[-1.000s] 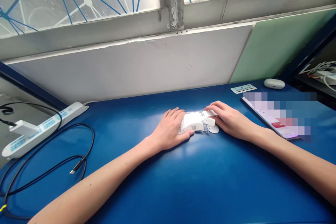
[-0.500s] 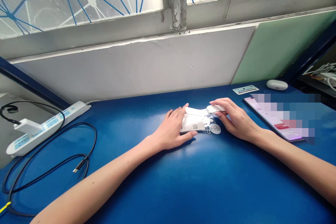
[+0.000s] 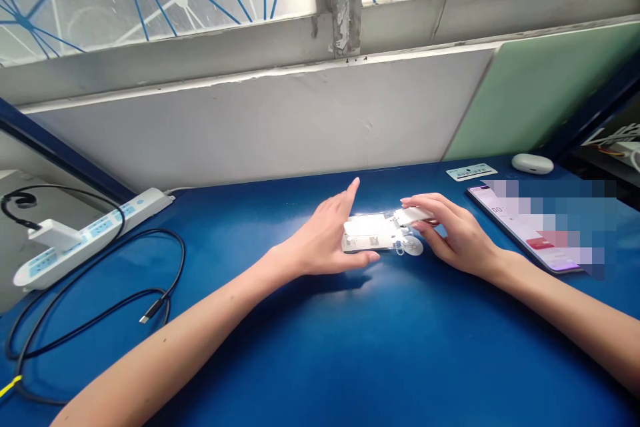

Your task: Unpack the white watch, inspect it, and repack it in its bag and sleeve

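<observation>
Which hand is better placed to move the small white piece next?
Probably the right hand: it pinches the white piece. The left hand, farther off, is spread open at the left end of the flat white object.

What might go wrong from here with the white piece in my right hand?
Your left hand is spread open at the end of the white item with the printed code, so the item might slide if bumped. Your right hand could drop the small white piece. Your right forearm, close to the phone, might nudge it.
</observation>
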